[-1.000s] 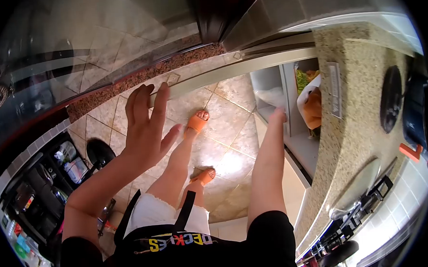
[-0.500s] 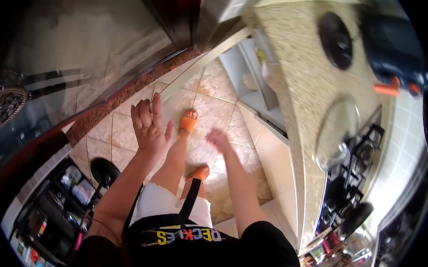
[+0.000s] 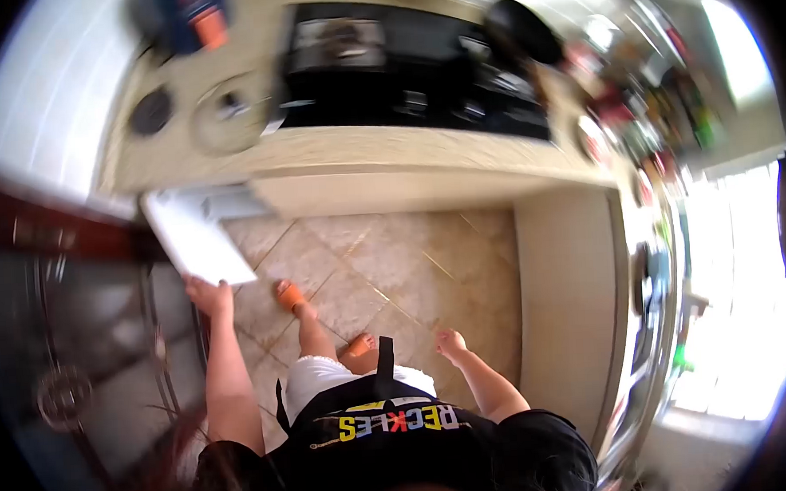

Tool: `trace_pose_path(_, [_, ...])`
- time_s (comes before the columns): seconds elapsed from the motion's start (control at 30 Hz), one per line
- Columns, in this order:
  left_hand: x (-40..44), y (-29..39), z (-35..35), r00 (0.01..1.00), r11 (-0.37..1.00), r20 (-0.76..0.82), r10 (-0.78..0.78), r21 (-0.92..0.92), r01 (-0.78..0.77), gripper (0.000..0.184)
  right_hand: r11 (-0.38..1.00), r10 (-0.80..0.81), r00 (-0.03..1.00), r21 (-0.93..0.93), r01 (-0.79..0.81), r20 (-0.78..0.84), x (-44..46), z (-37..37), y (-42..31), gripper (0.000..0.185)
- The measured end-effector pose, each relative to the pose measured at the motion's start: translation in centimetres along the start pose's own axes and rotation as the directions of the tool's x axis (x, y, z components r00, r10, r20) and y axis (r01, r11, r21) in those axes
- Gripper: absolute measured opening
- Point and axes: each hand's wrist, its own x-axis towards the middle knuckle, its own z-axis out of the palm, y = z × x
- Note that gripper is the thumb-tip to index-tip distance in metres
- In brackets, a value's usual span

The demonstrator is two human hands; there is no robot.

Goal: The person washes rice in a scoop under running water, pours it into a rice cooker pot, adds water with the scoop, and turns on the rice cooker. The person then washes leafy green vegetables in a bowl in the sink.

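My left hand (image 3: 209, 296) is at the lower edge of a white cabinet door (image 3: 199, 242), which stands swung out below the counter. Its thumb and fingers are at the door's edge, with part of the fingers hidden. Over the tiled floor, my right hand (image 3: 451, 342) hangs low at my side, holding nothing, its fingers loosely bent and a little apart.
A beige counter (image 3: 361, 142) runs ahead, with a black stove (image 3: 429, 83), a glass lid (image 3: 226, 116) and a dark round disc (image 3: 151, 111). A dark pan (image 3: 521, 31) sits at the stove's right. Light cabinet panels (image 3: 569, 290) bound the right side.
My view has swung to the right, so the stove is now ahead. My left hand, earlier raised and spread, has come to the cabinet door. My right hand has dropped outward to my side.
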Motion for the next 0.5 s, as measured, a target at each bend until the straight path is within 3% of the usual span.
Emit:
trace_pose_path(0.03, [1.1,-1.8,4.7,0.980,0.979,-0.050,0.195,0.067,-0.191,0.085,1.000,-0.006,1.000,-0.023,0.006,0.012,-2.9,-0.2,1.5,0.014])
trace_pose_path(0.1, [-2.7,7.9,0.2,0.964,0.998,0.263,-0.049,0.049,0.038,0.085,0.998,-0.017,0.999,-0.068,0.019,0.036,-8.7,-0.6,4.6,0.012])
trace_pose_path(0.17, [-7.0,14.2,0.4,0.928,0.967,0.307,0.209,0.077,-0.243,0.084,0.894,0.304,0.951,0.328,-0.304,0.053,-13.7,-1.0,8.1,0.012])
trace_pose_path(0.2, [-8.6,15.8,3.1,0.871,0.923,0.329,0.364,-0.004,-0.384,0.080,0.798,0.431,0.900,0.437,-0.414,0.065,-18.2,-4.3,4.6,0.010])
trace_pose_path(0.27, [-14.2,21.2,7.2,0.658,0.788,0.450,0.604,-0.216,-0.576,0.065,0.678,0.551,0.833,0.605,-0.417,-0.044,-22.2,-4.9,8.7,0.011])
trace_pose_path(0.3, [-17.4,23.3,10.3,0.530,0.753,0.545,0.649,-0.362,-0.549,0.058,0.576,0.653,0.751,0.709,-0.407,-0.100,-24.3,-4.5,10.4,0.012])
trace_pose_path(0.33, [-21.4,25.7,12.8,0.367,0.683,0.611,0.702,-0.431,-0.590,0.062,0.455,0.721,0.681,0.826,-0.332,-0.124,-26.3,-4.6,11.1,0.014])
trace_pose_path(0.4, [-30.9,32.2,11.5,0.042,0.670,0.784,0.619,-0.499,-0.550,0.063,0.246,0.808,0.580,0.952,-0.182,-0.098,-28.9,-4.0,13.4,0.016])
trace_pose_path(0.47, [-38.1,36.7,13.8,-0.234,0.403,0.615,0.753,-0.713,-0.574,0.055,0.121,0.849,0.528,0.983,-0.139,-0.029,-29.7,-3.5,13.6,0.016])
trace_pose_path(0.5, [-42.3,40.0,10.8,-0.343,0.394,0.655,0.674,-0.710,-0.583,0.054,0.035,0.870,0.491,0.992,-0.123,0.030,-30.1,-3.2,13.8,0.016])
